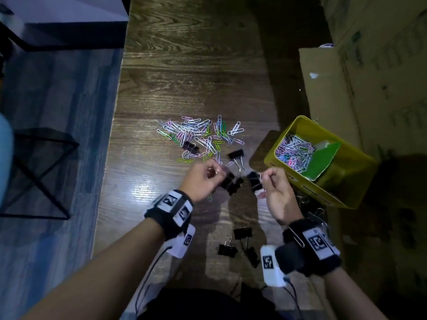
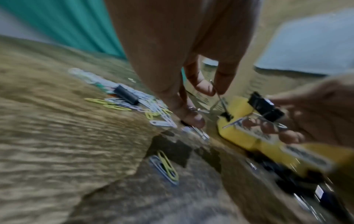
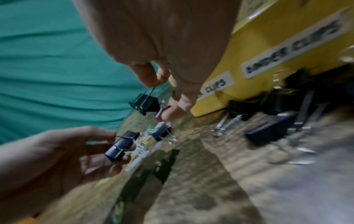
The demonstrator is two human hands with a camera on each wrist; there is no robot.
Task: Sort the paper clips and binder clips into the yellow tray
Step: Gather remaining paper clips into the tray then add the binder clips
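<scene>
1. Right hand (image 1: 276, 192) pinches a binder clip (image 3: 145, 103) by its wire handle; the clip dangles below the fingers (image 3: 148, 75).
2. Left hand (image 1: 203, 181) grips more black clips (image 3: 122, 145).
3. The yellow tray (image 1: 346, 190), tilted, lies just right of the right hand, the nearer one.

Pastel paper clips (image 1: 199, 135) lie scattered on the bench; black binder clips (image 1: 235, 247) nearby; tilted yellow tray (image 1: 298, 181) holds paper clips.

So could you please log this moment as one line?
left hand: holds binder clips | right hand: pinches binder clip | yellow tray: paper clips inside
</scene>
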